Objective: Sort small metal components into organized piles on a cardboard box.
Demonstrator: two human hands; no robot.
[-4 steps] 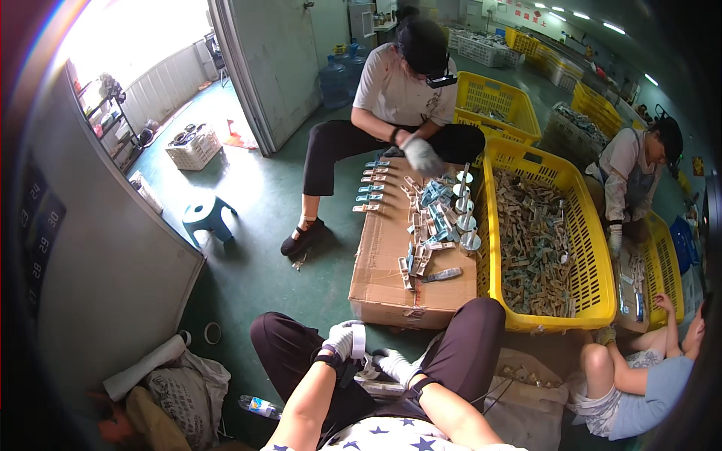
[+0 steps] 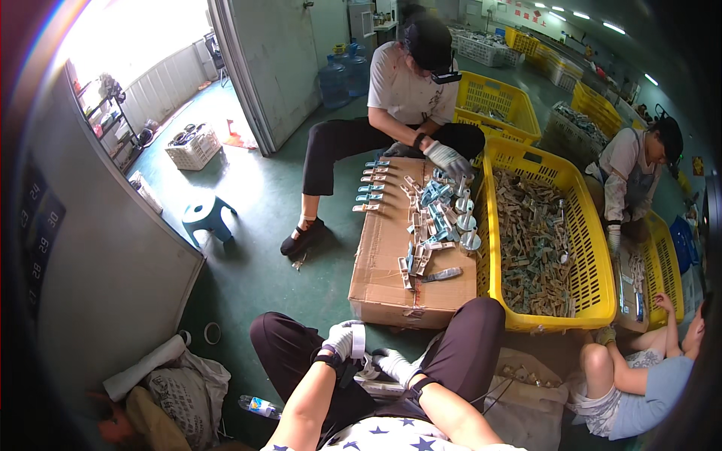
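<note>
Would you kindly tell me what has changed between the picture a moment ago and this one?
Nothing has visibly changed. The left hand and the right hand, both in white gloves, stay together over the lap on small parts too small to make out. The co-worker's gloved hand remains at the far end of the cardboard box, and the yellow crate of parts sits where it was.
</note>
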